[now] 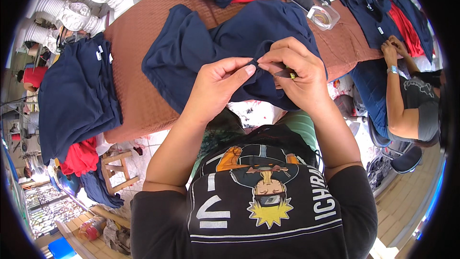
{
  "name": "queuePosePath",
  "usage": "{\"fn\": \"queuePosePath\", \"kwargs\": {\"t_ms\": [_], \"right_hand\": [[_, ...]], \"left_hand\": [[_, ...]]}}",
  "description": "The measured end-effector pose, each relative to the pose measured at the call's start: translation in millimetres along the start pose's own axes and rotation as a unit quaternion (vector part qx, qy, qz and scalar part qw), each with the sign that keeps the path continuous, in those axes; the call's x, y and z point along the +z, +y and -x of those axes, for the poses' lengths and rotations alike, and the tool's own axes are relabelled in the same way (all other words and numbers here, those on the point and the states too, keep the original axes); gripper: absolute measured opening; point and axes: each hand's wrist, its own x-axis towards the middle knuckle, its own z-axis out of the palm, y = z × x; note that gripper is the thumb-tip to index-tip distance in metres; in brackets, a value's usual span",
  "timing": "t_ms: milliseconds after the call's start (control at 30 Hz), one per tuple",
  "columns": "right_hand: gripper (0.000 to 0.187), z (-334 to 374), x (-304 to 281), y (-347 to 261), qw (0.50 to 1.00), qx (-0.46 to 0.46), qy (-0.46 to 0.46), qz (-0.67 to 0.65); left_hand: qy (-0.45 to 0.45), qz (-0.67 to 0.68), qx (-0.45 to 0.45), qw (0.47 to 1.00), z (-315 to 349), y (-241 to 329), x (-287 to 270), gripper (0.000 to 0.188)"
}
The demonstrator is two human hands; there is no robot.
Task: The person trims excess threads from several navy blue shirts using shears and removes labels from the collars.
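A navy blue garment [187, 50] lies spread and rumpled over the table before me, its near part hanging toward my lap. My left hand [218, 84] pinches its edge between thumb and forefinger. Close beside it, nearly touching, my right hand [302, 74] pinches the same edge with its fingertips. Tucked in the right hand's curled fingers is a small pointed tool [287, 73], dark with a yellow-green part, like thread snips; most of it is hidden. Whatever lies between the fingertips is too small to make out.
The table has a brown textured cover [134, 57]. More navy garments [79, 96] hang over its left end, others lie along the far side. A clear plastic box [323, 17] sits at the far right. A co-worker [407, 96] handles dark fabric at right. A wooden stool [117, 172] stands lower left.
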Motion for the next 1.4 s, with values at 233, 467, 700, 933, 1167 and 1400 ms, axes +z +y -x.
{"fn": "queuePosePath", "kwargs": {"t_ms": [233, 467, 700, 933, 1167, 1400], "right_hand": [[0.019, 3, 9, 1, 0.992, 0.104, -0.013, -0.075], [0.027, 2, 5, -11, 0.993, -0.019, -0.05, 0.105], [0.027, -2, -14, -23, 0.992, 0.009, -0.044, 0.117], [0.02, 2, -14, -21, 0.983, -0.029, -0.067, 0.167], [0.017, 2, -14, -19, 0.971, -0.038, -0.078, 0.221], [0.035, 52, -140, -25, 0.895, -0.162, 0.226, -0.349]], "left_hand": [[0.044, -0.067, 0.105, 0.991, 4, -2, 7, 0.016], [0.104, -0.415, 0.212, 0.879, 6, 10, 16, 0.011], [0.088, -0.176, 0.048, 0.979, 10, 9, 4, 0.013], [0.081, -0.155, 0.037, 0.984, 11, 11, 5, 0.015], [0.07, -0.159, 0.105, 0.979, 3, 0, 6, 0.016], [0.456, -0.167, 0.371, 0.791, -56, 83, -143, 0.036]]}}
